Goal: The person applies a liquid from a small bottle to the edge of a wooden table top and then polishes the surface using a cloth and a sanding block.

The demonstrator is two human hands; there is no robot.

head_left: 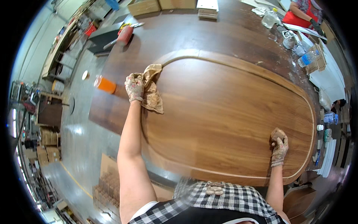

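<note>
A large wooden panel with rounded ends and a raised rim lies across the table in front of me. My left hand, in a stained work glove, is closed on a crumpled tan rag at the panel's left end. Part of the rag drapes over the panel's surface. Over the right part of the panel, my right hand, also gloved, is closed around a small brown pad. Its exact kind is hard to make out.
An orange jar and a reddish bottle stand on the dark table beyond my left hand. Clear plastic bottles crowd the far right. Another person works there. Stacked cardboard sits below the left edge.
</note>
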